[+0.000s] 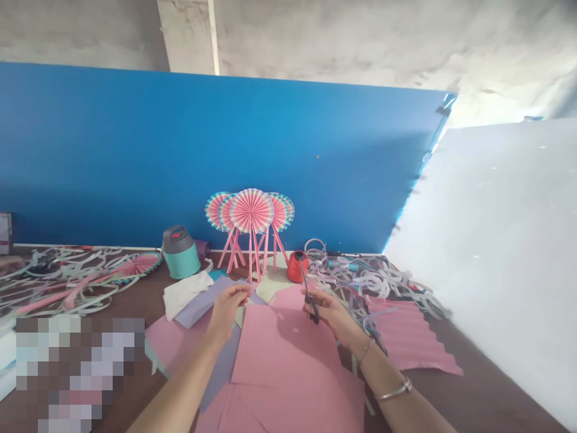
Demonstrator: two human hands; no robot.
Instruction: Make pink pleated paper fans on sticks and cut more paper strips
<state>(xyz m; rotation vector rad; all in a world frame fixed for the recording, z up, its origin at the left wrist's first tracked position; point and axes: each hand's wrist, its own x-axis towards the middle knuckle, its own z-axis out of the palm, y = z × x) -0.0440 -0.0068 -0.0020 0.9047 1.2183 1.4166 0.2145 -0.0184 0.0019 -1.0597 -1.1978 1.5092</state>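
Observation:
My right hand (328, 311) grips a pair of dark-handled scissors (312, 308), their blades pointing up and away from me. Over the left edge of the pink paper sheets (288, 349), the fingers of my left hand (231, 305) are pinched together; whether anything thin is between them cannot be made out. Purple paper (195, 308) and a white cloth-like piece (187, 293) lie beside that hand. Just beyond the scissors stands a red spool (297, 267). Several pink pleated paper fans (251, 210) on pink sticks stand behind both hands.
A teal container with a grey top (181, 252) stands at the back left. Tangled paper strips (383, 279) cover the right side, near a pleated pink sheet (410, 337). More strips and a fan (139, 264) lie left. A blue panel (270, 132) closes off the back.

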